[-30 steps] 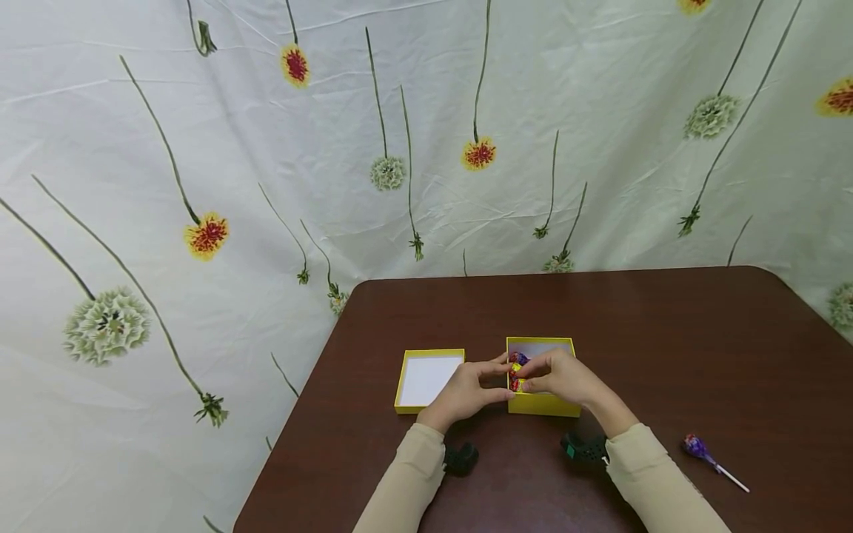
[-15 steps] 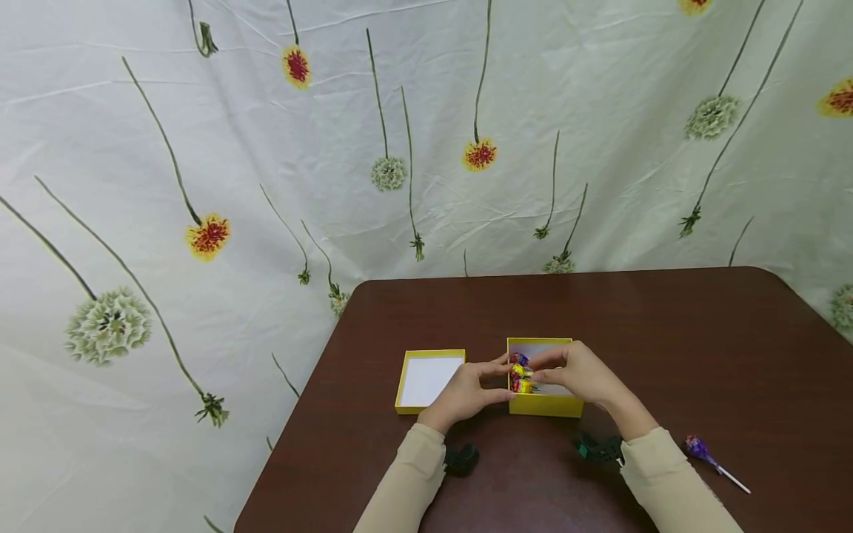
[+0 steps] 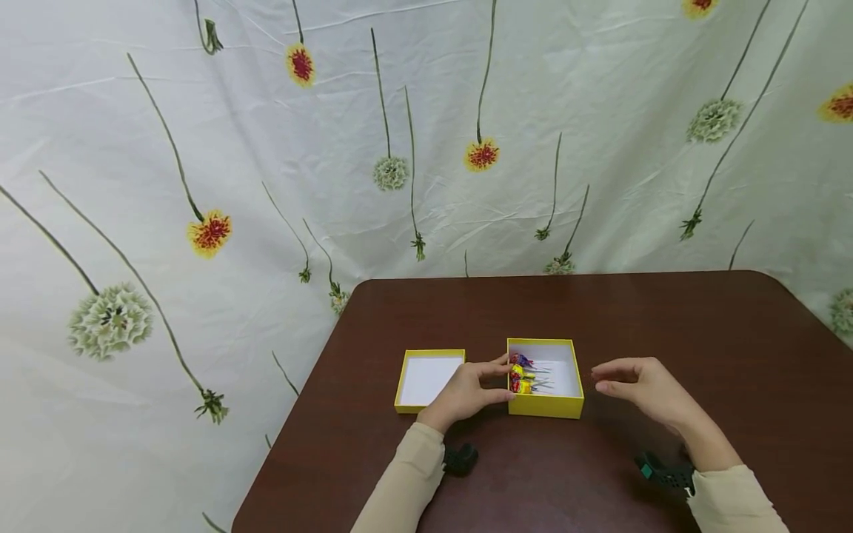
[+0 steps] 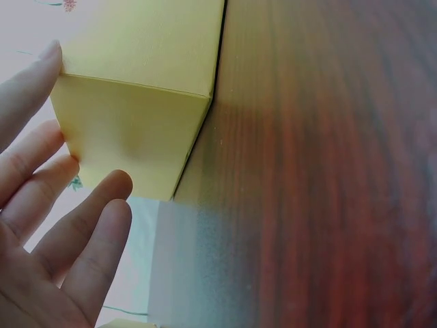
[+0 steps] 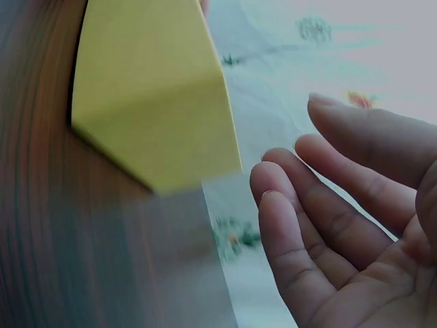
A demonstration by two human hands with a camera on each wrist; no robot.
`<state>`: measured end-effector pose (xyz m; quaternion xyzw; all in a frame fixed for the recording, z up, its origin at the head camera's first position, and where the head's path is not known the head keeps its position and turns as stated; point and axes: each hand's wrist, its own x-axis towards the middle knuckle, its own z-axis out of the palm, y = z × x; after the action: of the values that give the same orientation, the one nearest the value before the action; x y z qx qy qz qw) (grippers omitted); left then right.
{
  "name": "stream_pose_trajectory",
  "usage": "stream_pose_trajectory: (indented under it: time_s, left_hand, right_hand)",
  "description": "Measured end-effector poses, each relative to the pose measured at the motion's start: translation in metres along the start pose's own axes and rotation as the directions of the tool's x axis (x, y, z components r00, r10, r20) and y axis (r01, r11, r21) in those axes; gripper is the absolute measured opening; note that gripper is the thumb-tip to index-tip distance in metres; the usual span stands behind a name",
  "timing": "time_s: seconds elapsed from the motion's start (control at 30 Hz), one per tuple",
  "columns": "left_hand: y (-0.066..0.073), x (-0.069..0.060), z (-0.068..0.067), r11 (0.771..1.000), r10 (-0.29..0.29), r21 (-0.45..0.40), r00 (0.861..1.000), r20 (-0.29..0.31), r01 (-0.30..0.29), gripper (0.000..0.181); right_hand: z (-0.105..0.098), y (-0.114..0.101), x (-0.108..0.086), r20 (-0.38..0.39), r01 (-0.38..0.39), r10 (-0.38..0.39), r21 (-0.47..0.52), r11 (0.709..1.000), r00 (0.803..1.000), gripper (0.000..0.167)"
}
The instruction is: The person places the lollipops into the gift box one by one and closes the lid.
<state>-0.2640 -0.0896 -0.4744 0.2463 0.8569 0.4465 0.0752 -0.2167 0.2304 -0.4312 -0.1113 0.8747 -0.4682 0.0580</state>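
Note:
In the head view a yellow box (image 3: 546, 406) with a white inside stands on the table. Several lollipops (image 3: 522, 372) lie in it along the left wall, wrapped heads to the left and white sticks pointing right. My left hand (image 3: 466, 391) touches the left side of the box with nearly straight fingers, the thumb at its near corner; the left wrist view shows the fingertips against the yellow wall (image 4: 130, 130). Off the box's right side hovers my right hand (image 3: 643, 385), its fingers loosely bent and holding nothing. The right wrist view shows the palm and fingers (image 5: 328, 219) bare.
A shallow yellow-rimmed lid (image 3: 432, 376) lies white side up left of the box, partly behind my left hand. The dark brown table (image 3: 640, 311) has rounded far corners. Behind it hangs a white cloth (image 3: 266, 133) with printed flowers. My right forearm covers a spot on the table.
My right hand has let go of the lollipops, come out of the box and moved right. The lone lollipop on the right is now hidden by that arm. My left hand stays put.

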Motion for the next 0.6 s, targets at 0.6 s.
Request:
stream_pose_trajectory:
  time_s: [0.6]
  left_hand:
    - [-0.002,0.002,0.001,1.000,-0.004,-0.006,1.000,0.000,0.004,0.050]
  right_hand:
    - [-0.049,0.072,-0.056,0.076,-0.200,0.199,0.012,0.980,0.977,0.054]
